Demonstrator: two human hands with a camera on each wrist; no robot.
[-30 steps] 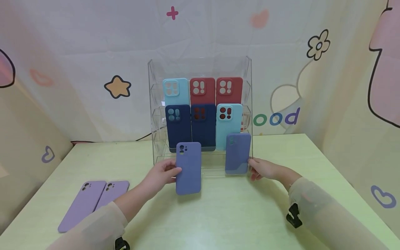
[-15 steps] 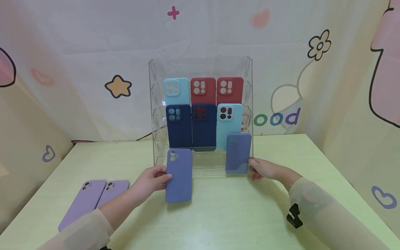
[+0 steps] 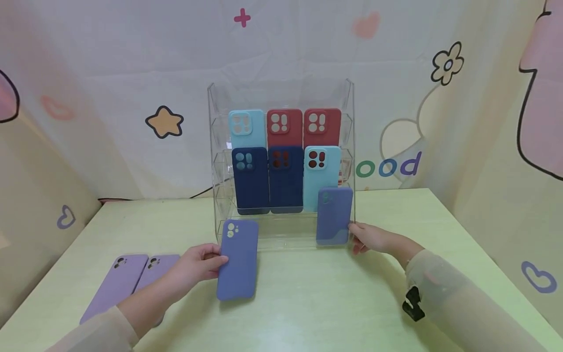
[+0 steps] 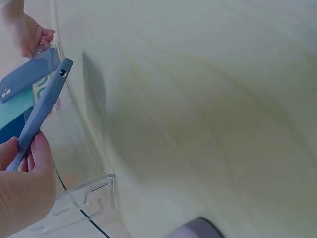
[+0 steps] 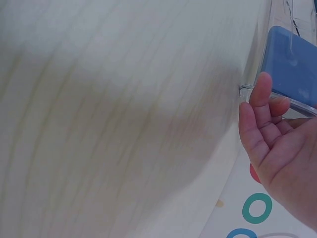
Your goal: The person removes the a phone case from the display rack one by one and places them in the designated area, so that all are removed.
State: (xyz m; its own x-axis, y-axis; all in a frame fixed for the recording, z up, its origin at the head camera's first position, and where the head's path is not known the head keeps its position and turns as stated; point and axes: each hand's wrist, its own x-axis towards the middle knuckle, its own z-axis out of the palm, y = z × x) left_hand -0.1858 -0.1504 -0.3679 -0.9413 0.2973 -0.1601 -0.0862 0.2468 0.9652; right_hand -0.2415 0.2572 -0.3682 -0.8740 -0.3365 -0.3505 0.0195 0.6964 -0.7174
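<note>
I see my left hand pinching a periwinkle-blue silicone phone case by its left edge, thumb on front, held upright just in front of the clear acrylic tiered display rack, low over the pale green table; right hand w/ loosely bent fingers touching the rack's bottom right corner, gripping nothing; a second periwinkle case stands in the lowest tier beside it; dark blue, light blue & red cases fill upper tiers; two lilac cases lie flat at table's left, well apart from the rack.
</note>
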